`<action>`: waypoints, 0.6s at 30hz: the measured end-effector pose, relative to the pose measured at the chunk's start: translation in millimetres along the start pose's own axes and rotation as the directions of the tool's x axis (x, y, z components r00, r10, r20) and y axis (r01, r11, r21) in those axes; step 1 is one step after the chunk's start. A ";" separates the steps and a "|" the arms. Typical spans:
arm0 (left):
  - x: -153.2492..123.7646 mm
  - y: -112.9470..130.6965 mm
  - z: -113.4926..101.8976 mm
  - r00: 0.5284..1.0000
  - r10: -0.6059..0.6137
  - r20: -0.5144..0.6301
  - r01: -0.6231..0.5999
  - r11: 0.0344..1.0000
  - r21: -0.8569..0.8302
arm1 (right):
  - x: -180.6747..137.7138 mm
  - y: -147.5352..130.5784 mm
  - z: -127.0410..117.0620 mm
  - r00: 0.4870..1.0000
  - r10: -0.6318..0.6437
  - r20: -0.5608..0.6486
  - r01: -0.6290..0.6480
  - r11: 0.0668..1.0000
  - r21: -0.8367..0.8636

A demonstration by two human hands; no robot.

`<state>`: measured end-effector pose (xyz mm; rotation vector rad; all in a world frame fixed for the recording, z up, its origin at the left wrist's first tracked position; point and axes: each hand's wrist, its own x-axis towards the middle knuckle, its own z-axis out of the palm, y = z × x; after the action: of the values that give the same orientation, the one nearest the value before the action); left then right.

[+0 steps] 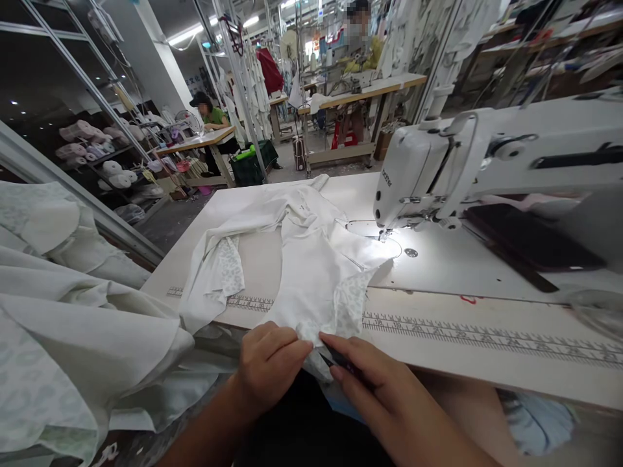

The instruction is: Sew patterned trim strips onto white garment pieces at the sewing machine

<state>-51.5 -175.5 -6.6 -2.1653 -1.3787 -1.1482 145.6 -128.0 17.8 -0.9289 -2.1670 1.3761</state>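
A white fabric piece (311, 259) lies across the sewing table (467, 324), its far end under the needle of a white sewing machine (487, 162). At the table's front edge my left hand (267, 366) pinches the near edge of the fabric with closed fingers. My right hand (384, 395) is closed round a small dark tool (335, 359), probably a thread snip, whose tip points at the fabric edge between my hands.
A heap of white cloth (73, 324) lies at my left. A ruler strip (487, 334) runs along the table's front. A dark flat object (530, 240) sits under the machine arm. Two other people work at sewing tables (209, 137) further back, with fabric rolls (82, 139) on the left shelves.
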 end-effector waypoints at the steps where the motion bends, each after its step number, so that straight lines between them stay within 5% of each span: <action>1: 0.3 0.3 0.1 1.000 -0.004 -0.005 0.004 1.000 0.010 | 0.2 0.0 0.1 1.000 -0.003 -0.002 0.003 1.000 0.003; 18: 2.8 1.3 -0.2 1.000 0.000 -0.012 0.000 1.000 0.030 | 0.5 1.3 0.8 1.000 -0.004 -0.021 0.004 1.000 0.016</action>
<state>-49.9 -174.6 -4.1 -2.1337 -1.3821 -1.1315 145.1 -127.8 16.3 -0.9285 -2.1383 1.3732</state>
